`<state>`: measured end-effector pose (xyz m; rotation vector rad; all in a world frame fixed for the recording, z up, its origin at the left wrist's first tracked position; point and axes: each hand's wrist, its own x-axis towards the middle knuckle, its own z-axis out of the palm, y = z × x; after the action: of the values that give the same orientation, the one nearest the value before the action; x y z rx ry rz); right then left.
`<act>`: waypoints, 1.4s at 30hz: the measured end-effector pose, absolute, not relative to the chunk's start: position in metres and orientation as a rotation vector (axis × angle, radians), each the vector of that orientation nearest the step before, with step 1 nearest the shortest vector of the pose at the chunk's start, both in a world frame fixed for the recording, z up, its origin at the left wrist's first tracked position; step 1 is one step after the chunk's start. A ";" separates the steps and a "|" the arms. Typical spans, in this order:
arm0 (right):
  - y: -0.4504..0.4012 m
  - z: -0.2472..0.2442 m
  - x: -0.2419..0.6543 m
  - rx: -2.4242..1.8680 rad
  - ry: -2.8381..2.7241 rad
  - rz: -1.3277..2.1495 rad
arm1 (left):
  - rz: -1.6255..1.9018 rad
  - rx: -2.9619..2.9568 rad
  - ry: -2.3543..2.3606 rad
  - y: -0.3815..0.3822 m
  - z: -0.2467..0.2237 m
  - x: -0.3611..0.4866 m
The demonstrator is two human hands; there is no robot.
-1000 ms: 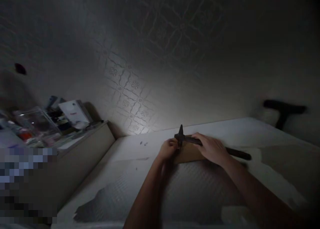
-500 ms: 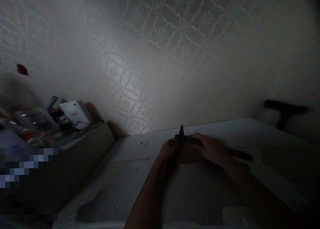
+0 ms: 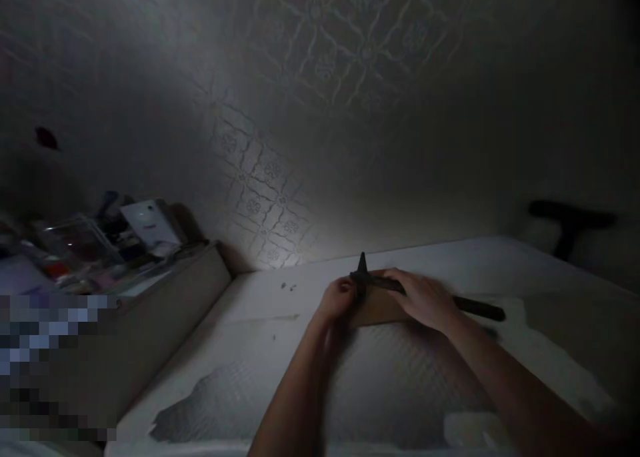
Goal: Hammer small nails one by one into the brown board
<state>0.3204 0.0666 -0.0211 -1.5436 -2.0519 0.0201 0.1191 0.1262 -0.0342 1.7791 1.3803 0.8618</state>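
Slightly lowered at its head, the hammer (image 3: pixel 385 283) lies over the brown board (image 3: pixel 381 309). Right hand (image 3: pixel 427 299): fingers curled round mid-handle. Left hand (image 3: pixel 336 300): fingers bent beside the head; pinch indiscernible. Probably rigid, head-heavy; best held toward the handle's end.

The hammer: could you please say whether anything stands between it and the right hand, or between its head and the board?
Nothing visible separates the right hand from the hammer: it grips the handle. A possible obstacle is the left hand, beside the head, at the edge of the board; whether it reaches beneath is unclear.
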 end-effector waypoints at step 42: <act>0.068 -0.022 0.321 -1.508 -2.062 -0.022 | 0.777 1.752 1.203 0.122 -0.030 0.119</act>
<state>0.3210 0.0679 -0.0225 -1.5077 -2.0617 -0.0220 0.1185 0.1219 -0.0302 1.7524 1.2034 0.7773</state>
